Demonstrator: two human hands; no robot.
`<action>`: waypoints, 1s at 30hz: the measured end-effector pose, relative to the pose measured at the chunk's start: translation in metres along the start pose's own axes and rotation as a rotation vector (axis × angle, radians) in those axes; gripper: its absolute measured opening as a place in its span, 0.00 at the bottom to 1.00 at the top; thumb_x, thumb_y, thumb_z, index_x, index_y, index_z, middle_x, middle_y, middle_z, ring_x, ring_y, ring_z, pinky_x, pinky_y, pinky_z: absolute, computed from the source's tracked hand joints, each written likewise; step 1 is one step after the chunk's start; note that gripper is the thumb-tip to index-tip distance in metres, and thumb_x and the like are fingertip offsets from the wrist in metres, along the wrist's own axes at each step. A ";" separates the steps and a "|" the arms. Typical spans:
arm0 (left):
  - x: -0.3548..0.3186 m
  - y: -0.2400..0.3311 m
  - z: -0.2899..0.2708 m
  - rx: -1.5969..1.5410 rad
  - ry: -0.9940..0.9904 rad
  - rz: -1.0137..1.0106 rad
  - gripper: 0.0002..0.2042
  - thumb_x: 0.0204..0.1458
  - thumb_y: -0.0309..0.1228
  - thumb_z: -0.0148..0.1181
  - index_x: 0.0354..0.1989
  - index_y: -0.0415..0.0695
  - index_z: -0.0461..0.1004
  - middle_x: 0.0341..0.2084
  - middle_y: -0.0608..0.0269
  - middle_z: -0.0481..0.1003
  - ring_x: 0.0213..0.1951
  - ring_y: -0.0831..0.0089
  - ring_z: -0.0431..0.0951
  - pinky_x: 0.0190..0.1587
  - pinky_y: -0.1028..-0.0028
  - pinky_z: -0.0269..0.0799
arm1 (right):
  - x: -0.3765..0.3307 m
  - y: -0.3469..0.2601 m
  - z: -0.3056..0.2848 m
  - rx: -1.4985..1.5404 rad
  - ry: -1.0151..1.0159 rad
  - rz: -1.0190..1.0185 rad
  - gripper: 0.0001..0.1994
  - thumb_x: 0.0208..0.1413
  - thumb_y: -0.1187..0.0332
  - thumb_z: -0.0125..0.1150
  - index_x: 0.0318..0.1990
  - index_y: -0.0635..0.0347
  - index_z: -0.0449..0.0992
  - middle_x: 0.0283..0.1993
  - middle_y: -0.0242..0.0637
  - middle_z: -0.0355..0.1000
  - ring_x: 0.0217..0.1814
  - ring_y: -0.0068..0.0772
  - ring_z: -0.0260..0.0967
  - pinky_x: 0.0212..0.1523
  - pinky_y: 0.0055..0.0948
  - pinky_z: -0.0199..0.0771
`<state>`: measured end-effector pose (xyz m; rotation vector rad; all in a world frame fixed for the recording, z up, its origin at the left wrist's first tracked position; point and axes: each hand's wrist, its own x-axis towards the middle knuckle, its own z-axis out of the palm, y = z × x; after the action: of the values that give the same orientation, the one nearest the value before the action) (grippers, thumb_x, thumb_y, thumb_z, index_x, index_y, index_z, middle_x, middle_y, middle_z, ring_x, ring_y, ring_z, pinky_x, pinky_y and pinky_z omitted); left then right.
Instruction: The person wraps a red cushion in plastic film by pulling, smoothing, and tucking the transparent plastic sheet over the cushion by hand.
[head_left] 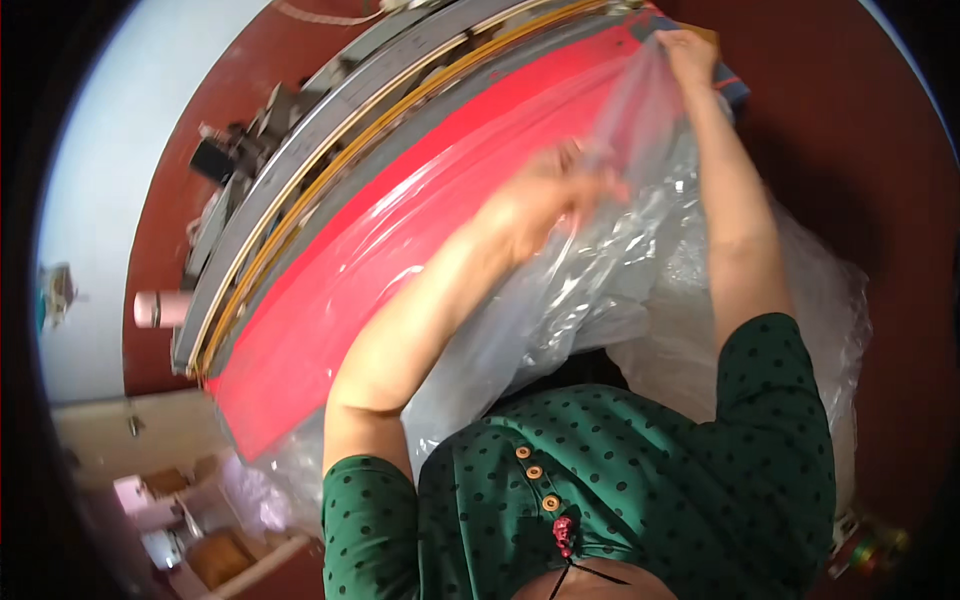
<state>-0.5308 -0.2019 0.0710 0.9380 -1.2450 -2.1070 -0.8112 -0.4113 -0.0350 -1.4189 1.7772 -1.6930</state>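
Observation:
A large sheet of clear plastic film (590, 300) spreads over the bench's front and hangs down before my body. At the far right end, my right hand (690, 60) is closed on a gathered edge of the film and pulls it up taut. My left hand (545, 195) is over the middle of the film, close to its raised fold. Motion smears its fingers, so I cannot tell whether they grip it. Under the film lies a long, flat red sheet (330, 310), which shows through with glossy streaks.
A long grey machine bed with a yellow rail (400, 105) runs behind the red sheet. A pink cylinder (160, 310) sits at its left end, beyond several small dark items. At the lower left are boxes and a bag (255, 495). More film (830, 290) drapes at right.

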 end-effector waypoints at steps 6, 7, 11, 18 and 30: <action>-0.262 -0.087 -0.055 0.204 -0.156 -0.363 0.11 0.43 0.18 0.50 0.37 0.36 0.70 0.27 0.61 0.73 0.25 0.78 0.72 0.23 0.78 0.68 | 0.035 0.026 -0.018 -0.137 -0.173 -0.159 0.14 0.48 0.56 0.55 0.36 0.55 0.77 0.37 0.32 0.74 0.40 0.23 0.69 0.44 0.21 0.65; -0.315 -0.104 -0.067 0.146 0.080 -0.439 0.11 0.44 0.20 0.51 0.38 0.37 0.70 0.26 0.61 0.73 0.24 0.78 0.72 0.23 0.78 0.67 | 0.033 0.014 -0.009 -0.301 -0.161 -0.107 0.14 0.46 0.57 0.58 0.36 0.56 0.77 0.36 0.30 0.74 0.40 0.20 0.67 0.45 0.20 0.63; -0.536 -0.113 -0.124 0.616 0.874 -1.044 0.21 0.40 0.25 0.60 0.47 0.39 0.67 0.32 0.56 0.74 0.28 0.70 0.74 0.25 0.72 0.71 | 0.083 0.071 -0.025 -0.323 -0.259 -0.165 0.18 0.45 0.51 0.58 0.36 0.56 0.76 0.38 0.31 0.74 0.42 0.24 0.68 0.46 0.21 0.62; -0.576 0.002 -0.113 2.329 2.231 0.067 0.12 0.44 0.28 0.56 0.37 0.37 0.68 0.36 0.54 0.70 0.41 0.59 0.68 0.45 0.67 0.62 | 0.081 0.077 -0.023 -0.497 -0.223 -0.103 0.20 0.43 0.48 0.58 0.36 0.54 0.76 0.37 0.34 0.74 0.41 0.28 0.69 0.44 0.26 0.64; -0.508 -0.131 -0.264 1.471 1.428 -0.151 0.27 0.50 0.43 0.49 0.57 0.43 0.57 0.59 0.57 0.53 0.62 0.58 0.45 0.59 0.58 0.43 | 0.082 0.086 -0.034 -0.420 -0.204 -0.122 0.21 0.43 0.49 0.60 0.35 0.59 0.76 0.34 0.33 0.74 0.38 0.26 0.68 0.43 0.24 0.64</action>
<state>-0.0184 0.0795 0.0179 2.3833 -1.5499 0.1995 -0.9126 -0.4728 -0.0696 -1.8304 2.0407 -1.2125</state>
